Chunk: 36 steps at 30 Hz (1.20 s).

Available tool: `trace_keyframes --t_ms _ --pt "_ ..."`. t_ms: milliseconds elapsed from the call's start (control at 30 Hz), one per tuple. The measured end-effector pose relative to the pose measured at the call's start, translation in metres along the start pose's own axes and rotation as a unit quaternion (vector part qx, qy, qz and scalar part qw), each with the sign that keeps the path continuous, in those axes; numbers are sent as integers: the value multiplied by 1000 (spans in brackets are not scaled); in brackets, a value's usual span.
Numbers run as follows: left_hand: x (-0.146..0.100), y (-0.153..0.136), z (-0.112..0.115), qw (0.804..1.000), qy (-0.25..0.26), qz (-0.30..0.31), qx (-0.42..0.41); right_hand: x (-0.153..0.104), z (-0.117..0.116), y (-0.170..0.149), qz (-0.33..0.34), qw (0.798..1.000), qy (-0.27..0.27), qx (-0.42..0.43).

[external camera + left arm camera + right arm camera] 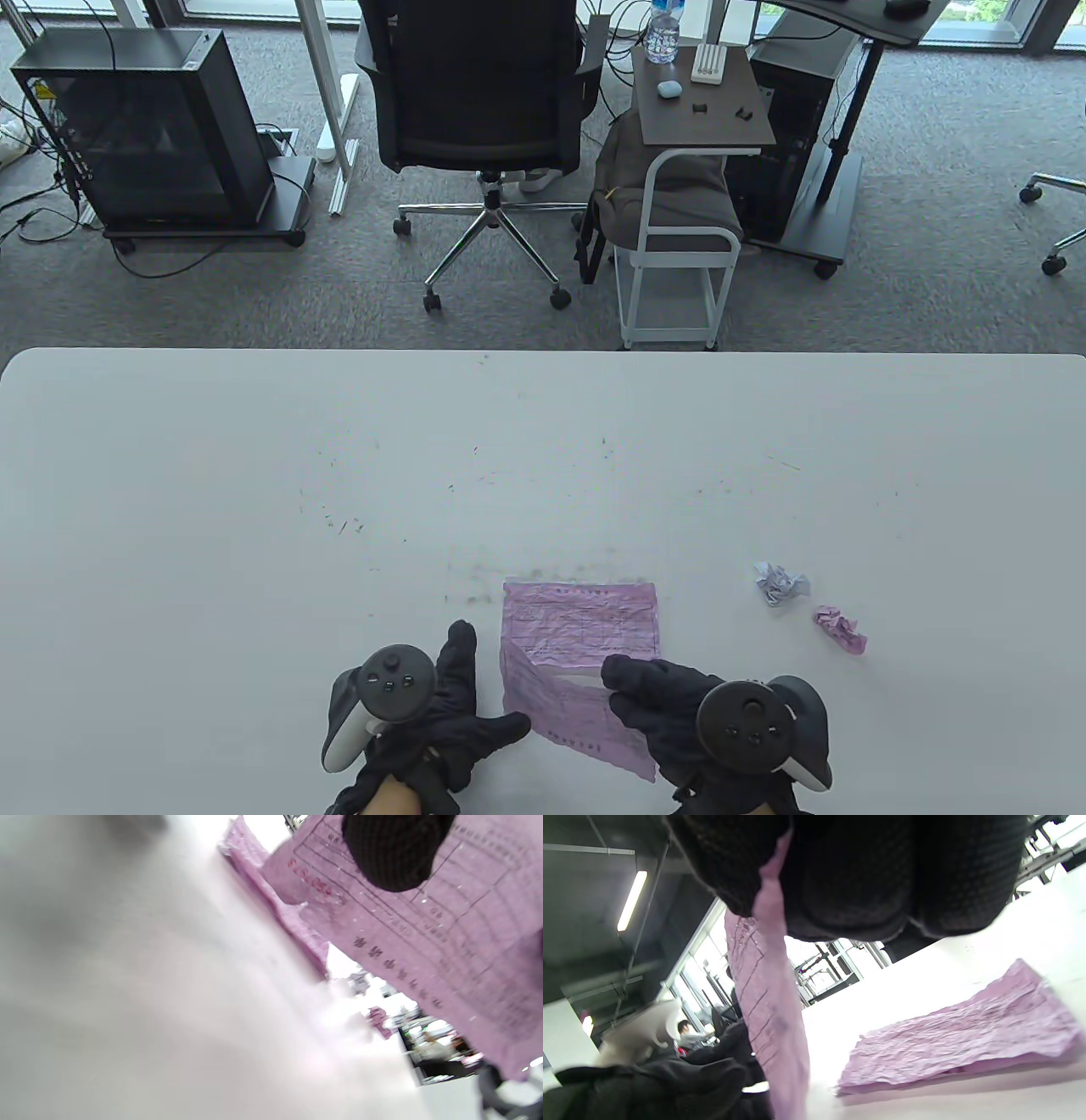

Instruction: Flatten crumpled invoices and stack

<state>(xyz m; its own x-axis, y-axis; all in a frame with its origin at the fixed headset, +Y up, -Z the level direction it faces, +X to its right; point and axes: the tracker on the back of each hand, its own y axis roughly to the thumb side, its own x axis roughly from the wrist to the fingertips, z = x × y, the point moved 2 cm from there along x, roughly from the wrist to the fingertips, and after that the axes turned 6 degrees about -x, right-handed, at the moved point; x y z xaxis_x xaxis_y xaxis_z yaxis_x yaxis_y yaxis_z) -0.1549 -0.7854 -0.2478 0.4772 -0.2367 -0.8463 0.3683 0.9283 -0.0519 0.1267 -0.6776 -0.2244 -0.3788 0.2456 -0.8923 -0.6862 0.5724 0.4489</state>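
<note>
Nearest the person, the right hand (679, 713) pinches a lifted, creased pink paper invoice (577, 717) by its right edge; the right wrist view shows the sheet caught between the gloved fingers (840, 878). The left hand (441, 713) lies spread at the sheet's left edge, fingers straight, thumb reaching toward the paper and gripping nothing. This held sheet hangs over the near part of a flattened pink invoice (585, 615) lying on the white bench (254, 509). Such paper is light, limp and easily torn along its wrinkles, so it is best held at two opposite edges and lowered square onto the sheet below, then pressed with flat palms. Farther right, well apart from the stack, wait a crumpled white-grey paper ball (780, 582) and, just beside it, a crumpled pink paper ball (840, 629), both still to be smoothed.
</note>
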Motion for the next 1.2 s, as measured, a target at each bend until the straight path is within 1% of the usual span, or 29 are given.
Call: trace_keyframes --t_ms 33,67,100,133,200,300,433,500,667,733,833,867,933,967,1000,1067,1133,1200 --pt "1 0 0 999 4 14 -35 -1 2 -3 -1 1000 -1 21" --pt "2 1 1 995 3 29 -93 -2 5 -8 -1 999 -7 43" --pt "3 0 3 991 -4 34 -132 -2 7 -11 -7 998 -11 55" --pt "4 -1 5 982 -21 38 -183 -3 10 -18 -25 997 -18 74" --pt "5 -1 8 970 -48 48 -233 -4 12 -26 -41 995 -21 92" --pt "4 2 5 970 -30 66 -231 -4 10 -37 -66 992 -12 104" --pt "1 11 -1 971 -19 100 -217 -5 8 -43 -94 993 -10 72" --pt "-1 19 -1 973 -23 116 -199 -5 6 -43 -102 993 -3 57" --pt "-8 43 -1 988 -5 144 -56 -3 6 -43 -127 991 6 35" --pt "-10 53 2 989 -1 150 7 0 8 -40 -140 990 2 17" --pt "-10 65 5 987 21 148 67 7 12 -34 -165 986 16 -31" --pt "-9 69 5 985 21 143 90 12 13 -31 -172 983 26 -53" --pt "-6 75 6 984 14 128 119 22 13 -25 -164 978 48 -116" --pt "-4 78 7 983 12 125 134 29 13 -22 -151 973 66 -159" --pt "-2 79 8 982 6 125 142 35 14 -19 -133 970 72 -188" --pt "5 79 7 981 -14 104 163 48 14 -18 -127 965 68 -217" --pt "13 75 3 978 -5 88 190 64 9 -22 -131 953 93 -257" --pt "20 70 1 976 7 76 201 75 2 -29 -143 945 118 -270"
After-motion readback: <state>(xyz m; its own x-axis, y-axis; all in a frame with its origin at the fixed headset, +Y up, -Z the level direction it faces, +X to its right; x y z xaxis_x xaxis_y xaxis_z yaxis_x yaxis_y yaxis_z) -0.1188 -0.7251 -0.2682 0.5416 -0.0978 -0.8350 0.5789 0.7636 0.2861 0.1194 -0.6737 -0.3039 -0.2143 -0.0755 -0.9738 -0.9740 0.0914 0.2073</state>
